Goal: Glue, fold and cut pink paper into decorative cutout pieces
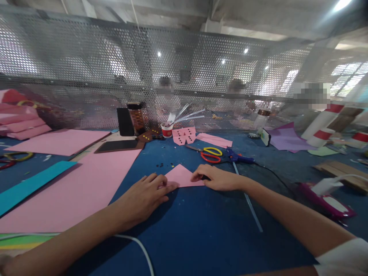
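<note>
Both hands press flat on a small folded pink paper piece [181, 177] that lies on the blue table cover [201, 230], just in front of the scissors [208, 154] with the yellow and red handles. The scissors make a handy landmark: the paper sits a little nearer the person than they do and slightly to their left.

The left hand [145, 199] lies palm down on the paper's left corner, fingers stretched out and close together, holding the sheet to the table without gripping it. The right hand [217, 178] rests on the right corner, fingers curled down and together, fingertips pinning the edge; nothing is clamped between them.

The step looks like creasing a fold. To do it well, I would judge that one hand should stay planted as an anchor while the other runs along the fold from the middle outward, so the peaked top keeps its shape and the layers do not slide on the smooth cover.

Right of the scissors lies a blue glue gun [237, 156], its cord trailing off towards the person's right; the right forearm is near it. Left of the scissors, and well apart, a large pink sheet [80, 188] covers the table. Behind the scissors stands a small red cup [166, 131].
</note>
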The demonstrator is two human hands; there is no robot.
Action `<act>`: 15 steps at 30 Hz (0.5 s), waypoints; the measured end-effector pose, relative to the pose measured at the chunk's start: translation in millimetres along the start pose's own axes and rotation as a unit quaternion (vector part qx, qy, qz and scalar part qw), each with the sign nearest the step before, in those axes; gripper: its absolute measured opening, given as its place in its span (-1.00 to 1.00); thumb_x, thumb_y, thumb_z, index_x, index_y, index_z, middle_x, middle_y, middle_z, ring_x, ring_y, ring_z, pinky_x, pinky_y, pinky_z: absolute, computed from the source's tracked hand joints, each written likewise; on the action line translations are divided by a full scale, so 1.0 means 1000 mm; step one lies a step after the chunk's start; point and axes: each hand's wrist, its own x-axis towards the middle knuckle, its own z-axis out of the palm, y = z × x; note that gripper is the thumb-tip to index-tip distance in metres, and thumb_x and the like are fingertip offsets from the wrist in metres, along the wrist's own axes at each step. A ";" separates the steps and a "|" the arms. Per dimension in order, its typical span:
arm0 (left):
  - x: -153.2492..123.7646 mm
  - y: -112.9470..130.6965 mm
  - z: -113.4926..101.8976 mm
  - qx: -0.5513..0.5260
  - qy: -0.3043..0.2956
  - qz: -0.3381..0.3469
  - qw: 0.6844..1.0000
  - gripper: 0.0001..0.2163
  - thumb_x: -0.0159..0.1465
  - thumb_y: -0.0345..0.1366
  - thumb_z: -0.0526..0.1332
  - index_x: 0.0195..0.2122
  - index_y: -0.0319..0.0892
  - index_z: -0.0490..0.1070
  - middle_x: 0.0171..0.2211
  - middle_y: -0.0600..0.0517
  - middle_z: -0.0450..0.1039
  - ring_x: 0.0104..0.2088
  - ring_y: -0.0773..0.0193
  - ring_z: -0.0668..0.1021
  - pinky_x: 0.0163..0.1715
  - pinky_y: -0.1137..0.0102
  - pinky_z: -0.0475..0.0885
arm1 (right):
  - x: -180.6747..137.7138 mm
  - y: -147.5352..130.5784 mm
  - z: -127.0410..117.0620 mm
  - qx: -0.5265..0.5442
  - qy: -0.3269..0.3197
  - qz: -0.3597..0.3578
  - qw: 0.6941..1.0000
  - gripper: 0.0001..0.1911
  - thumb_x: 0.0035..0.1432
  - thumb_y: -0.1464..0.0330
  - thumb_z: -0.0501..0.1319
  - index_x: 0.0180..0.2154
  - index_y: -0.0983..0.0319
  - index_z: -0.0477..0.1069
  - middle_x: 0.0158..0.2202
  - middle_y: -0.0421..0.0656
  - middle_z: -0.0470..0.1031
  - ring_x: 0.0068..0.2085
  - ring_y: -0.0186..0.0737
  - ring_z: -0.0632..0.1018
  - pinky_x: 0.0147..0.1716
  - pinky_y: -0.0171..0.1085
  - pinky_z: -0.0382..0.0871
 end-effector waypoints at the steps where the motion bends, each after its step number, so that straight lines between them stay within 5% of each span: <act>1: 0.000 0.000 0.000 0.000 0.000 0.000 1.000 -0.57 0.44 -0.30 0.07 0.31 0.12 0.14 -0.02 -0.05 0.35 -0.09 0.10 0.42 -0.05 0.18 0.37 | 0.000 0.000 -0.002 0.002 -0.007 -0.002 1.000 -0.45 0.04 0.69 0.04 0.02 0.21 0.45 -0.03 -0.09 0.47 0.01 -0.15 0.46 0.05 -0.14 0.31; 15: -0.002 -0.002 0.004 0.002 0.016 0.009 1.000 -0.57 0.43 -0.31 0.07 0.30 0.11 0.16 -0.02 -0.05 0.36 -0.11 0.12 0.42 -0.07 0.22 0.34 | -0.004 0.000 -0.015 0.039 -0.057 -0.049 0.996 -0.37 -0.01 0.74 0.03 0.08 0.27 0.42 0.00 -0.05 0.45 0.02 -0.20 0.46 0.07 -0.18 0.33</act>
